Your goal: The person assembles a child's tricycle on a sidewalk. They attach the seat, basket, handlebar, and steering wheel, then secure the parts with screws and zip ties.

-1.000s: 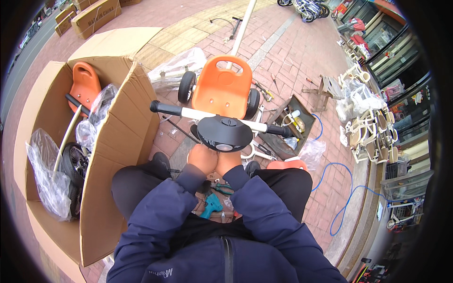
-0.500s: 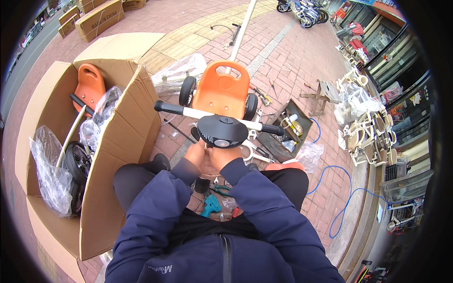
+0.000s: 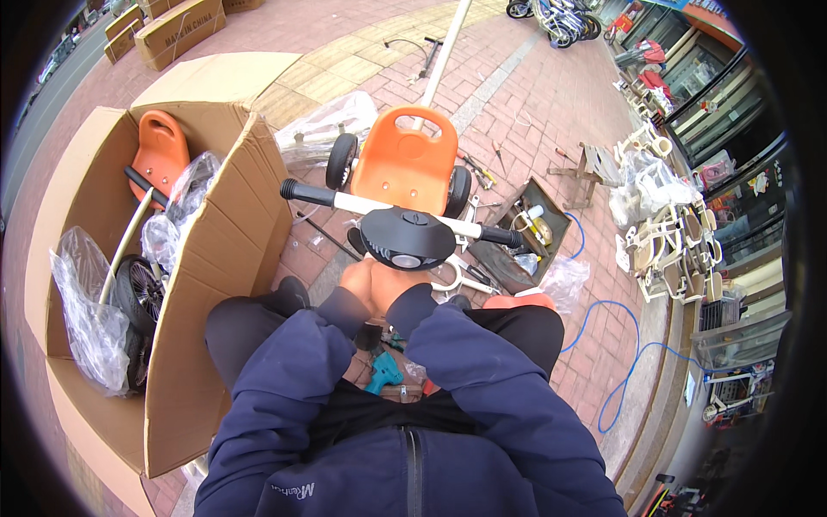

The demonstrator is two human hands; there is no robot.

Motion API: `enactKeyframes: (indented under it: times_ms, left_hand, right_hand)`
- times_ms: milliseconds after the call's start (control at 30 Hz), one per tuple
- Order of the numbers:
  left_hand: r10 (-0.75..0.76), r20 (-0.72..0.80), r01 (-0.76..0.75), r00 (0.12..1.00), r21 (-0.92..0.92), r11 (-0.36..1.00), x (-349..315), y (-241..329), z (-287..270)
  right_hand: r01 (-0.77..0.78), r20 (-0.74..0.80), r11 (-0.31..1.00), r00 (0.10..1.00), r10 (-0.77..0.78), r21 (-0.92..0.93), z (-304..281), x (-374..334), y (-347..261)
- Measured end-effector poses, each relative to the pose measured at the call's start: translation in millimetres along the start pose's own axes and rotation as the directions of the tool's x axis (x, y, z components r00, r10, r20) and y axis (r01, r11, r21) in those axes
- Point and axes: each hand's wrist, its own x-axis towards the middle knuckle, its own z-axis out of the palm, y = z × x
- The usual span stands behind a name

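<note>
Centrally, both hands meet just below the black headlamp housing (image 3: 407, 231) of a child's ride-on vehicle. Left hand (image 3: 356, 284) and right hand (image 3: 401, 287) side by side, backs toward the camera; fingers hidden by the hands themselves and the housing, so I cannot tell whether they are closed on a part or what they grip.

Ride-on stands in the middle of the frame, on brick paving (image 3: 551, 362). White handlebar (image 3: 355, 205) runs slantwise across, left end higher, a black grip (image 3: 307, 192) on that end, another at the right. Orange seat (image 3: 405, 159) just above it in the frame, handle slot at its top, a black wheel either side. Pale pole (image 3: 448, 47) rises behind to the upper edge.

Between the person's legs, lower centre: teal power tool (image 3: 384, 372) on the ground. Right of the ride-on: open metal toolbox (image 3: 502, 265), tools and bottles inside, loose wrenches and screwdrivers near it. Blue hose (image 3: 639, 340) loops at centre right; pale frame parts (image 3: 680, 241) heaped above it.

Left side: open cardboard box (image 3: 220, 267) with a second orange seat (image 3: 162, 148), a spoked wheel (image 3: 140, 289) and clear plastic wrap (image 3: 90, 332).
</note>
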Motion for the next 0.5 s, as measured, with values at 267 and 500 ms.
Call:
enactKeyframes:
  times_ms: [267, 500]
  left_hand:
    - [0.296, -0.027, -0.241, 0.955, 0.513, 0.824, 27, -20, -19]
    - [0.404, 0.158, -0.333, 0.901, 0.849, 0.410, 15, -9, -11]
  right_hand:
    - [-0.024, 0.096, 1.000, 0.995, 0.023, 0.001, 6, -7, 15]
    - [-0.083, 0.225, 0.997, 0.971, 0.080, 0.006, -6, -12, 12]
